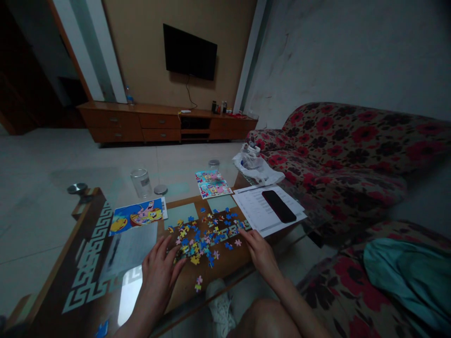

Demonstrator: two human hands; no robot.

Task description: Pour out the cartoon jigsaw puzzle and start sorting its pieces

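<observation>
Loose jigsaw puzzle pieces (197, 241) in blue, yellow and pink are spread over the glass-topped coffee table (179, 293). At the left edge of this spread is my left hand (159, 267), fingers curved and apart, thumb and fingertips beside the nearest pieces. My right hand (260, 251) reaches the right edge with fingers stretched out, the fingertips at a few pieces; whether they touch one is unclear. A pink-and-yellow piece (198, 283) lies apart near the front edge, and a blue piece (102, 329) sits at the lower left. Beyond my left hand lies a cartoon picture card (139, 216).
A second picture sheet (213, 184), a glass jar (141, 183) and a metal lid (160, 189) are farther back. On the right, a black phone (279, 206) rests on printed papers (248, 211), with a plastic bag (259, 166) behind. A flowered sofa (338, 141) stands alongside.
</observation>
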